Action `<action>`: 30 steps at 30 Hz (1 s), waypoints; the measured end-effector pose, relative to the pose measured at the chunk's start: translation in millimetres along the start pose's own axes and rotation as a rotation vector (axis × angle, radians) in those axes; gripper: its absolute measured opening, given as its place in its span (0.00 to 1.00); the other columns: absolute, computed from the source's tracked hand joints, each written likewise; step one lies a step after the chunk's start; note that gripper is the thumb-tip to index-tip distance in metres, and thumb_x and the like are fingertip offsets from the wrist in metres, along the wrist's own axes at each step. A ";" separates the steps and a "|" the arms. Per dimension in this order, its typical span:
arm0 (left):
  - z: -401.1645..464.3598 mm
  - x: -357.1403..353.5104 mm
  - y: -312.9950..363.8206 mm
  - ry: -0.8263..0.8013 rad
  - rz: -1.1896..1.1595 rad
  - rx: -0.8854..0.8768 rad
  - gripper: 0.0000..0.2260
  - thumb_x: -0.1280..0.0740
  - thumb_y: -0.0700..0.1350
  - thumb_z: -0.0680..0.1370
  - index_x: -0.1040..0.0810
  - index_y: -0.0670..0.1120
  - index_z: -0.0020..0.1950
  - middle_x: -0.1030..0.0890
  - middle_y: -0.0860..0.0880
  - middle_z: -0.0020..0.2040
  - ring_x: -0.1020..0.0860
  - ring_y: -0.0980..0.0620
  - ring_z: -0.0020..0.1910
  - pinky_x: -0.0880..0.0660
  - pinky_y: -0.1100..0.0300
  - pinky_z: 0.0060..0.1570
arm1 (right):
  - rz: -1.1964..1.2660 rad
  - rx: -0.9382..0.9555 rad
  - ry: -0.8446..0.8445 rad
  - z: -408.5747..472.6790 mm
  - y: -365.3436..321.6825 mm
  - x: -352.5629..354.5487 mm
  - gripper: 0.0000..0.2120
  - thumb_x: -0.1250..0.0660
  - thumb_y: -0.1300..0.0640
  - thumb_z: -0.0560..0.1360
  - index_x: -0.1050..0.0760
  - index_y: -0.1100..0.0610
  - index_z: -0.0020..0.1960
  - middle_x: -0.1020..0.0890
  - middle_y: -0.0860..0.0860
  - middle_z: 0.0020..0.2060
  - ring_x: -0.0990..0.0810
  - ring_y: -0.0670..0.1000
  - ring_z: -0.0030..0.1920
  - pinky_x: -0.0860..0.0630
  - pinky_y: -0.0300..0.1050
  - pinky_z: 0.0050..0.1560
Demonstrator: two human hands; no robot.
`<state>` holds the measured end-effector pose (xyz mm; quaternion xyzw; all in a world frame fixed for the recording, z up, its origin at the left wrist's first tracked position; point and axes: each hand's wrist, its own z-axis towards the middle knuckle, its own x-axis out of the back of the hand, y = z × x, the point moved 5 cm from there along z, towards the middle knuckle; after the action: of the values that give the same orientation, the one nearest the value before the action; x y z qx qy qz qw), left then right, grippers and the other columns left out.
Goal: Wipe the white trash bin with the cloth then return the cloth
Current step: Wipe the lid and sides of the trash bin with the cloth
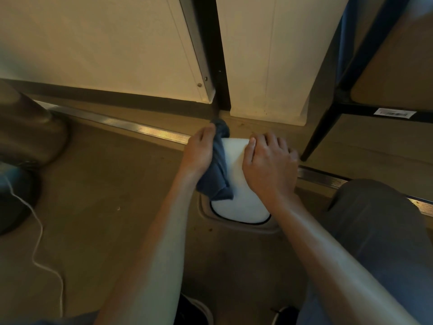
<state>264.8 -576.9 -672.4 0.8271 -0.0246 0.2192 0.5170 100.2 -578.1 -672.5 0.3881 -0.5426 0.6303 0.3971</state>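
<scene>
left hand (199, 152) gripping blue cloth (216, 174) against left flank of white trash bin (236, 181), lying tipped on the floor. right hand (269, 160) curled over its right side, bracing. likely risks: bin rolling under uneven pressure, cloth bunching and missing patches.

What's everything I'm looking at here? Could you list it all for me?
trash bin: one, white, on the floor between the hands
cloth: one, blue, against the bin's left side
floor: tan
metal strip: silver, across the floor
cord: one, white, on the floor at left
panels: two, white, behind the bin
rack: black frame, upper right
left hand: presses the cloth to the bin
right hand: steadies the bin's right side
</scene>
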 end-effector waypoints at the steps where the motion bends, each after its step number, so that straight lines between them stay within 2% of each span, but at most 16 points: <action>1: -12.0 4.6 -12.6 0.030 -0.104 0.018 0.15 0.43 0.59 0.86 0.21 0.51 0.54 0.17 0.46 0.50 0.18 0.50 0.48 0.22 0.54 0.49 | -0.006 0.004 -0.001 -1.8 -1.1 -0.2 0.21 0.53 0.49 0.85 0.23 0.54 0.61 0.20 0.54 0.56 0.22 0.54 0.56 0.27 0.56 0.56; 4: -45.8 13.9 -49.8 0.091 -0.210 0.046 0.13 0.43 0.57 0.86 0.21 0.55 0.53 0.16 0.52 0.50 0.17 0.56 0.51 0.23 0.61 0.48 | 0.000 0.017 0.007 0.0 -4.3 2.5 0.22 0.53 0.48 0.84 0.22 0.55 0.60 0.20 0.54 0.56 0.22 0.55 0.56 0.27 0.56 0.57; 6: -49.0 13.3 -60.1 0.087 -0.237 0.025 0.12 0.42 0.55 0.86 0.20 0.55 0.54 0.16 0.52 0.52 0.17 0.55 0.54 0.22 0.59 0.53 | -0.005 0.022 0.020 2.4 -2.7 6.1 0.23 0.53 0.48 0.84 0.22 0.56 0.60 0.19 0.55 0.56 0.21 0.55 0.55 0.27 0.56 0.57; 9: -23.1 15.4 -47.6 0.000 -0.163 -0.006 0.12 0.42 0.55 0.86 0.20 0.55 0.57 0.15 0.51 0.54 0.17 0.54 0.54 0.22 0.55 0.56 | -0.017 0.038 0.024 3.3 -2.4 8.1 0.23 0.53 0.49 0.84 0.22 0.56 0.61 0.19 0.55 0.57 0.21 0.56 0.56 0.27 0.56 0.57; 12: 10.2 15.2 -35.0 -0.110 -0.057 0.018 0.13 0.41 0.56 0.86 0.20 0.53 0.61 0.16 0.48 0.55 0.18 0.48 0.57 0.23 0.54 0.55 | -0.020 0.037 0.035 2.7 -3.3 8.4 0.22 0.52 0.49 0.84 0.22 0.56 0.61 0.19 0.55 0.56 0.21 0.56 0.56 0.26 0.57 0.57; 15: 16.4 11.8 -33.0 -0.135 -0.071 0.040 0.15 0.40 0.56 0.86 0.20 0.50 0.63 0.16 0.49 0.53 0.18 0.49 0.56 0.24 0.59 0.50 | -0.006 0.030 0.049 3.0 -3.0 7.3 0.22 0.51 0.49 0.84 0.21 0.56 0.60 0.19 0.55 0.56 0.21 0.56 0.56 0.27 0.57 0.57; 17: 0.2 12.1 -39.1 -0.091 -0.117 0.046 0.13 0.41 0.55 0.86 0.20 0.51 0.61 0.16 0.51 0.49 0.16 0.56 0.48 0.23 0.67 0.42 | -0.003 0.021 0.059 2.4 -3.0 6.7 0.21 0.51 0.49 0.84 0.21 0.56 0.61 0.19 0.55 0.56 0.21 0.56 0.57 0.27 0.57 0.57; 19: -23.3 14.0 -56.9 0.000 -0.159 0.052 0.12 0.41 0.54 0.86 0.19 0.53 0.56 0.15 0.51 0.47 0.16 0.60 0.44 0.24 0.70 0.40 | -0.006 0.012 0.056 1.7 -3.8 6.6 0.21 0.51 0.49 0.84 0.21 0.56 0.61 0.19 0.55 0.57 0.21 0.56 0.57 0.27 0.57 0.57; 22: -54.2 12.4 -83.8 0.164 -0.167 0.001 0.11 0.41 0.54 0.86 0.20 0.53 0.56 0.18 0.49 0.52 0.19 0.59 0.50 0.22 0.64 0.51 | -0.007 0.012 0.050 1.1 -3.4 7.1 0.22 0.52 0.49 0.85 0.22 0.56 0.61 0.19 0.55 0.57 0.21 0.56 0.57 0.26 0.56 0.56; 24: -66.6 10.4 -89.2 0.286 -0.115 -0.088 0.11 0.39 0.53 0.85 0.21 0.48 0.55 0.23 0.48 0.54 0.23 0.65 0.50 0.26 0.68 0.52 | -0.009 0.020 0.047 1.9 -2.9 7.8 0.22 0.52 0.49 0.85 0.22 0.56 0.61 0.19 0.55 0.57 0.21 0.56 0.57 0.26 0.57 0.57; 25: -72.1 9.6 -86.5 0.346 -0.084 -0.147 0.12 0.39 0.52 0.85 0.21 0.47 0.55 0.25 0.48 0.54 0.24 0.64 0.51 0.28 0.69 0.53 | -0.013 0.025 0.045 2.1 -2.8 8.2 0.22 0.52 0.49 0.85 0.22 0.56 0.61 0.19 0.55 0.57 0.21 0.56 0.57 0.26 0.57 0.57; 27: -76.2 7.2 -82.8 0.435 -0.013 -0.248 0.16 0.39 0.54 0.85 0.21 0.43 0.57 0.25 0.47 0.55 0.24 0.54 0.57 0.27 0.61 0.57 | -0.020 0.030 0.039 1.6 -3.1 8.6 0.22 0.52 0.49 0.85 0.22 0.55 0.61 0.19 0.55 0.57 0.21 0.56 0.57 0.26 0.57 0.57; 28: -75.3 7.1 -79.3 0.453 0.012 -0.283 0.18 0.39 0.56 0.84 0.21 0.42 0.58 0.25 0.47 0.56 0.25 0.48 0.58 0.26 0.56 0.59 | -0.023 0.032 0.041 1.1 -3.1 8.6 0.21 0.51 0.49 0.85 0.22 0.55 0.62 0.19 0.55 0.57 0.21 0.56 0.57 0.27 0.57 0.57; 30: -69.9 8.1 -66.5 0.443 0.061 -0.335 0.20 0.40 0.58 0.83 0.21 0.43 0.59 0.27 0.49 0.59 0.25 0.45 0.60 0.25 0.52 0.60 | -0.022 0.042 0.047 0.9 -2.7 9.1 0.21 0.51 0.50 0.85 0.22 0.56 0.62 0.19 0.55 0.57 0.21 0.56 0.56 0.27 0.57 0.56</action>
<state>266.3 -484.0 -699.5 0.6609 0.0283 0.4027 0.6326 99.3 -578.0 -663.1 0.3876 -0.5156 0.6459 0.4084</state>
